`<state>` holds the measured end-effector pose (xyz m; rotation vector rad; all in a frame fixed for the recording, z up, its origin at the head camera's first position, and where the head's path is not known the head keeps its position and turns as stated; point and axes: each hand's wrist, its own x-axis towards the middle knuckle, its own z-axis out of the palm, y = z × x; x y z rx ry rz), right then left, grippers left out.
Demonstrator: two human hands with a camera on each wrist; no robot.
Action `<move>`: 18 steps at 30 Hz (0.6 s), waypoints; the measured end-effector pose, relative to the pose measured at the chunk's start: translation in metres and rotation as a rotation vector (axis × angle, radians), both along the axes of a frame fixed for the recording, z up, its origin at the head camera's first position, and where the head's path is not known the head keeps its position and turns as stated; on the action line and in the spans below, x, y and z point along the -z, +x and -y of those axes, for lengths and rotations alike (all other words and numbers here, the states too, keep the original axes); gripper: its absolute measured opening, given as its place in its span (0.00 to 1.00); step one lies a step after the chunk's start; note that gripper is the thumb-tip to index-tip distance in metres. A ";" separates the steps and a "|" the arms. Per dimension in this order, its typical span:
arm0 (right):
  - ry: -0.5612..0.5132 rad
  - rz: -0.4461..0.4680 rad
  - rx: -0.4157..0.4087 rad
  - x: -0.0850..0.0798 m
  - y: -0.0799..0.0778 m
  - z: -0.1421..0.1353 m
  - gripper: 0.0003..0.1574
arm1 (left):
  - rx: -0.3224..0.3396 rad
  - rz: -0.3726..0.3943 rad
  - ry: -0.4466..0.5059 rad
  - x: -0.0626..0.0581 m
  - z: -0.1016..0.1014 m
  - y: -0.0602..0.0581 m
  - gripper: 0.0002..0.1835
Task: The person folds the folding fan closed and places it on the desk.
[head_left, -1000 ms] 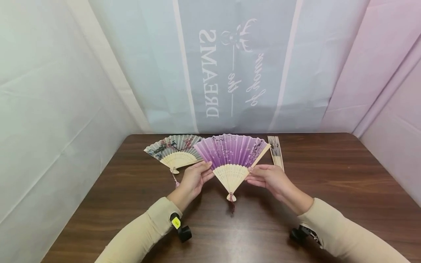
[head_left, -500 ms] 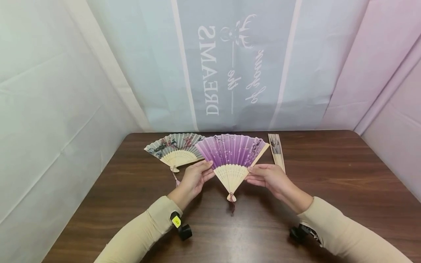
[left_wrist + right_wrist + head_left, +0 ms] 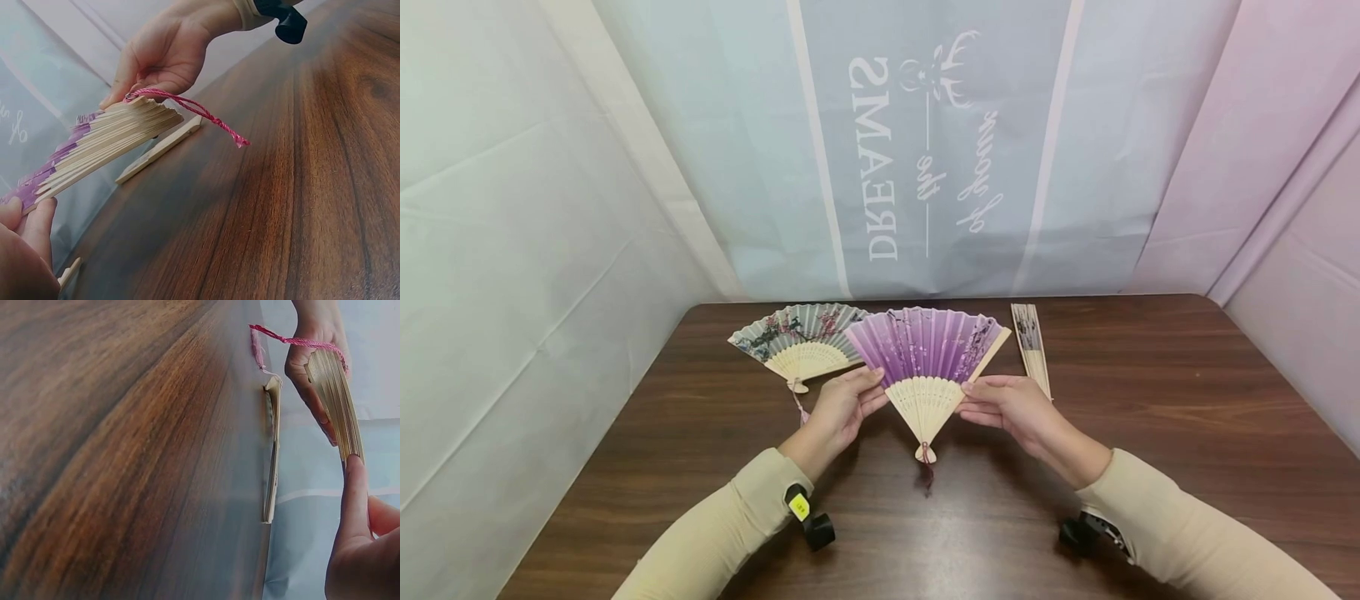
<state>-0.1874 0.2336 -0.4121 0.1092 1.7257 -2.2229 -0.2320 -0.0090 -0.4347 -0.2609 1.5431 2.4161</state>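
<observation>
A purple folding fan [image 3: 925, 346] with pale ribs is spread wide between both hands, raised off the tabletop. My left hand [image 3: 847, 404] pinches its left edge, thumb in front and fingers behind. The right hand [image 3: 1011, 408] pinches the opposite outer rib the same way. From the pivot end dangles a dark pink tassel [image 3: 212, 119], plain in both wrist views. Behind and left, a second spread fan [image 3: 808, 346], grey with red blossoms, lies on the table, partly covered by the purple one. A folded fan [image 3: 1032, 346] lies to the right, its lower end near the right hand.
All of this is over a dark brown wooden table [image 3: 1187, 433]. A grey-blue printed cloth [image 3: 925, 150] hangs along the table's back edge, and pale fabric walls [image 3: 550, 250] stand at both sides. Each wrist carries a small black camera [image 3: 818, 531].
Both hands keep their hold on the spread purple fan. Its right edge has shifted very slightly left, and the head view has tilted a little.
</observation>
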 end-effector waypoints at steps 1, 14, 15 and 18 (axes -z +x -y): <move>0.002 0.000 0.002 0.000 0.000 0.000 0.09 | 0.001 -0.001 0.001 0.000 0.000 0.000 0.12; 0.026 -0.001 -0.008 0.000 0.002 0.003 0.08 | 0.079 -0.088 0.028 0.006 0.004 0.005 0.09; 0.028 -0.002 -0.012 0.000 0.002 0.003 0.09 | 0.084 -0.094 0.028 0.006 0.005 0.004 0.09; 0.040 0.007 -0.009 0.001 0.002 0.003 0.10 | 0.089 -0.085 0.010 0.006 0.005 0.003 0.13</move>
